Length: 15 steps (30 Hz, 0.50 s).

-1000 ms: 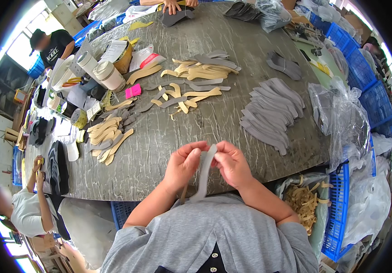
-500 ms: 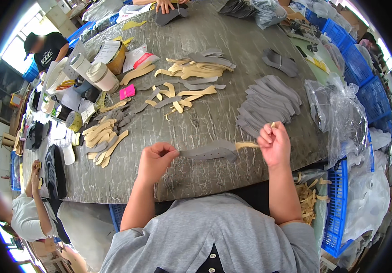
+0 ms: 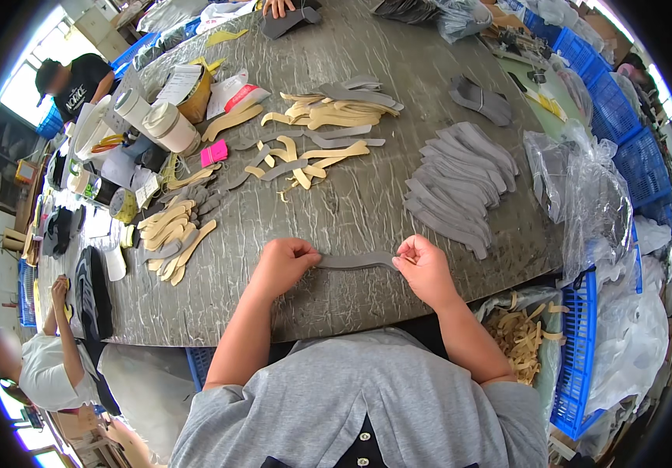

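Note:
A curved grey strip (image 3: 355, 261) is stretched between my two hands, low over the table near its front edge. My left hand (image 3: 283, 264) pinches its left end between thumb and fingers. The strip's other end is in the closed fingertips of my right hand (image 3: 425, 271), where a small tan bit shows. To the right of my hands lies a spread stack of matching grey pieces (image 3: 461, 183). Beyond the strip, loose tan and grey strips (image 3: 301, 165) lie crossed over one another.
Left of my hands lies a pile of tan strips (image 3: 170, 226), near jars (image 3: 170, 129) and a pink pad (image 3: 213, 154). A blue basket (image 3: 578, 351) and a bag of tan scraps (image 3: 519, 343) are at the right edge. Co-workers sit on the left; another's hand (image 3: 279, 7) is at the far side.
My right hand has moved left and down, from the tan strip's raised end to the grey strip's end. The long tan tail and the row of holes no longer show.

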{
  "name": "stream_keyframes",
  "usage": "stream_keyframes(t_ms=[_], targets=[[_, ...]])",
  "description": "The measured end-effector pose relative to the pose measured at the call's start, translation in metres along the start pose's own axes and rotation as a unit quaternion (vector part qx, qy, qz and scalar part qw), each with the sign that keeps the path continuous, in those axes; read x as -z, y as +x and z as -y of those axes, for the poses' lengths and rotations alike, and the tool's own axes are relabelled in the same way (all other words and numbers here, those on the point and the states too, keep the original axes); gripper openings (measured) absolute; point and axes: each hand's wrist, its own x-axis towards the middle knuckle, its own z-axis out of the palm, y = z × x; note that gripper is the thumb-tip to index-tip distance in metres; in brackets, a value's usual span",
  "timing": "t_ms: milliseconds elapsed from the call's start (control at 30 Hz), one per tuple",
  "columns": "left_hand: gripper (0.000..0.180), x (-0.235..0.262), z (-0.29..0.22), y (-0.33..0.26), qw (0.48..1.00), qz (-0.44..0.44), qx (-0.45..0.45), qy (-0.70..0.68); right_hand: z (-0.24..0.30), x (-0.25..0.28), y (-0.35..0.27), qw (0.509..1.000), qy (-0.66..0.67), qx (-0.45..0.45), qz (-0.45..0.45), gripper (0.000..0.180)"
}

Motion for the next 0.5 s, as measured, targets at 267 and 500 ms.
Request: stream_keyframes(t_ms=[267,500], targets=[[0.017,-0.0078,0.0055,0.0102,1.0,-0.001,0.006,0.031,-0.0009,-0.0029,0.0024,0.994,-0.098,0.012,-0.034,0.017],[0.019,-0.0078,0.0028,0.0102,0.999,-0.002,-0.005,0.045,0.0019,-0.0048,0.0006,0.984,-0.171,0.036,-0.039,0.017]])
